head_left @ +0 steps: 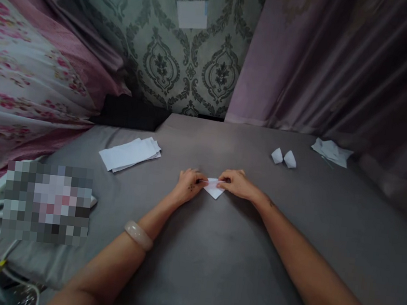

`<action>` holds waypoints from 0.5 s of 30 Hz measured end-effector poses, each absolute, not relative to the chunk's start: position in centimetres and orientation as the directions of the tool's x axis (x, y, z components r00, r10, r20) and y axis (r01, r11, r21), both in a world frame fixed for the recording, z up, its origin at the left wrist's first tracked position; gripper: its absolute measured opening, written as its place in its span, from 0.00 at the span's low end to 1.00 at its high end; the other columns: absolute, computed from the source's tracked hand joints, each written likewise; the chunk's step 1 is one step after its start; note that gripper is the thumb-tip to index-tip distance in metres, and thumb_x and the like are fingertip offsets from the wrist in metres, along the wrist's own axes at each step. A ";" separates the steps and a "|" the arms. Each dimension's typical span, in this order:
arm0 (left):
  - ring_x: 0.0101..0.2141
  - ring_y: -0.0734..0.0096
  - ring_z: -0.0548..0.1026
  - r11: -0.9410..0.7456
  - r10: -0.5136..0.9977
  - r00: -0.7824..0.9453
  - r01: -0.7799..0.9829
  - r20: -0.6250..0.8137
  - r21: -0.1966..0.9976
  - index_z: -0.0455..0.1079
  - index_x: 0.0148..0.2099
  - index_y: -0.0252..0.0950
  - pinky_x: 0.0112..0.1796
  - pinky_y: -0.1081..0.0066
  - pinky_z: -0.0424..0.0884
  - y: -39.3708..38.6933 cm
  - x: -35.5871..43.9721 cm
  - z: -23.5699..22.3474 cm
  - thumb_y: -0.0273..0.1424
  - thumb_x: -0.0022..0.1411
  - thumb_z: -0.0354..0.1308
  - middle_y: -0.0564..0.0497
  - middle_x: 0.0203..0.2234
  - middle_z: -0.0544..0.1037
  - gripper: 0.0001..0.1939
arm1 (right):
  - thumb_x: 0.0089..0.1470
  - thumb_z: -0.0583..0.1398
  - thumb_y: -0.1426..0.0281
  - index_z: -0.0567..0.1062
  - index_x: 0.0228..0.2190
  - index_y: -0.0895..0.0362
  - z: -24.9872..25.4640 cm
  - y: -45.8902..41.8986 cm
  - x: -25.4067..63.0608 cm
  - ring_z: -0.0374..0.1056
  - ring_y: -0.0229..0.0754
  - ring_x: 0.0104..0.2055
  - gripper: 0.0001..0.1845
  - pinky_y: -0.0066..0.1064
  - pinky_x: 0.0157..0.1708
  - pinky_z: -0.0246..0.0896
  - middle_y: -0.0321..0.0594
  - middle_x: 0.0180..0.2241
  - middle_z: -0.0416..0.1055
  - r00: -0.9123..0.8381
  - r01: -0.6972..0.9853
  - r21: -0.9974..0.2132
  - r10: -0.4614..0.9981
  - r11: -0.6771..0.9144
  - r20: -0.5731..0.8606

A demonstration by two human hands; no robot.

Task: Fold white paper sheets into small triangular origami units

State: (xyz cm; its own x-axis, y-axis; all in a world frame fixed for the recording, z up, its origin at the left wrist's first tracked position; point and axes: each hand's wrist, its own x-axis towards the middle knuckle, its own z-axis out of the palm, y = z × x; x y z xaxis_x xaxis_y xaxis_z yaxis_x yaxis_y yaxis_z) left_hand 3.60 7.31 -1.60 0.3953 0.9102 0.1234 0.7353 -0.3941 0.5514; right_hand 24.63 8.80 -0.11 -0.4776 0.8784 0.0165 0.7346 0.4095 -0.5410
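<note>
Folding by hand. The left hand (190, 186) and the right hand (241, 184) are each closed in a pinch, thumb and fingers on opposite upper corners of the paper (216, 191). The paper lies between them, on or just above the grey cloth (207, 259); contact cannot be told. Its visible part is a small white wedge, point toward the wearer, with a faint line across its upper part.

For a clean result, the corners should be matched before pressure is applied; the fold is best pressed from its middle outward, against the cloth. Since this bed of fabric probably gives a little, a firm thumbnail would sharpen the crease. An even pull from both sides should keep the point centred.

Beyond the paper and to its left rests the stack (130, 154), flat oblong sheets, smooth and slightly fanned. Beyond it to the right stand two facets (277, 155), white, angular and crisp-edged, close beside each other. Farther right of the paper lie loose sheets (330, 151), thin and rumpled. Farthest off, behind the paper, matt black fabric (133, 112), damask-patterned wallpaper (191, 64) and a softly pleated pink curtain (260, 56) close the view.
</note>
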 end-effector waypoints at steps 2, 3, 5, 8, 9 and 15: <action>0.41 0.61 0.68 -0.472 0.875 0.457 0.733 0.158 0.491 0.76 0.38 0.41 0.41 0.63 0.57 7.4 3.7 -1.6 0.33 0.62 0.54 0.49 0.36 0.77 0.09 | 0.52 0.62 0.68 0.78 0.31 0.54 -0.2 7.6 24.8 0.68 0.39 0.34 0.04 0.34 0.40 0.51 0.36 0.31 0.75 -0.461 0.755 -0.499 0.886 0.425 0.058; 0.41 0.61 0.68 -0.511 0.854 0.492 0.726 0.173 0.460 0.76 0.39 0.41 0.41 0.63 0.57 7.5 3.7 -1.7 0.33 0.63 0.54 0.49 0.37 0.77 0.09 | 0.53 0.62 0.69 0.78 0.32 0.54 -0.4 7.0 24.8 0.67 0.40 0.36 0.04 0.34 0.41 0.51 0.36 0.32 0.75 -0.450 0.765 -0.475 0.888 0.435 0.089; 0.42 0.61 0.68 -0.587 0.806 0.554 0.705 0.207 0.399 0.75 0.40 0.41 0.41 0.63 0.56 7.5 3.8 -1.8 0.32 0.64 0.53 0.49 0.38 0.77 0.09 | 0.56 0.60 0.70 0.77 0.34 0.54 -0.7 5.9 24.8 0.66 0.41 0.39 0.05 0.35 0.42 0.50 0.37 0.34 0.74 -0.438 0.778 -0.428 0.885 0.461 0.156; 0.41 0.63 0.68 -0.682 0.730 0.634 0.660 0.253 0.313 0.73 0.42 0.39 0.40 0.63 0.56 7.4 3.7 -1.7 0.32 0.66 0.50 0.49 0.38 0.77 0.10 | 0.59 0.56 0.73 0.76 0.36 0.55 -1.2 4.6 24.7 0.64 0.41 0.40 0.08 0.35 0.43 0.49 0.39 0.35 0.72 -0.465 0.784 -0.337 0.853 0.522 0.238; 0.40 0.64 0.68 -0.709 0.705 0.660 0.644 0.261 0.287 0.73 0.42 0.38 0.40 0.64 0.57 7.3 3.6 -1.6 0.31 0.66 0.49 0.48 0.38 0.77 0.11 | 0.60 0.55 0.74 0.76 0.37 0.55 -1.3 4.3 24.7 0.63 0.41 0.40 0.09 0.35 0.43 0.49 0.40 0.36 0.72 -0.483 0.785 -0.297 0.837 0.544 0.256; 0.41 0.64 0.69 -0.811 0.584 0.787 0.553 0.199 0.194 0.71 0.45 0.34 0.41 0.65 0.62 6.3 2.9 -0.3 0.24 0.65 0.44 0.44 0.41 0.75 0.15 | 0.57 0.52 0.81 0.74 0.42 0.56 -0.6 2.3 24.7 0.62 0.45 0.43 0.16 0.37 0.43 0.52 0.43 0.41 0.70 -0.552 0.795 -0.138 0.798 0.591 0.242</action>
